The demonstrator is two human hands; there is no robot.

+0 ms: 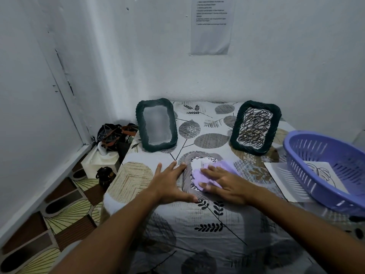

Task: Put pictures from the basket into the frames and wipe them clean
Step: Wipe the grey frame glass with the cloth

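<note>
Lying flat at the middle of the table (197, 224) covered in a leaf-patterned cloth: a grey frame with a wavy rim (187, 167), blurred, a picture of dark scribbled lines showing inside it. Pressing down on its glass, the right hand (223, 182), fingers spread fairly straight over a crumpled lilac wiping cloth (217, 169) covering most of the picture. Resting flat against the frame's left edge, the left hand (173, 182), fingers straight and splayed, thumb reaching toward the near corner, gripping nothing. Standing tilted back at the far side of the table, well apart from each other: a dark green wavy-rimmed frame (157, 124) on the left, its pane looking blank and grey, and a matching dark green frame (255, 126) on the right holding a scribble drawing. Sitting at the right edge, a lilac slotted plastic basket (324, 167), tipped toward the camera, with a white sheet bearing a line drawing of a leaf (284, 178) partly inside it and partly sticking out beneath its rim. Beyond the table's left corner, on the patterned floor, a dark bag (112, 135) and a white box (98, 163). Hanging on the white wall above, a printed paper notice (212, 26), text too small for reading.
</note>
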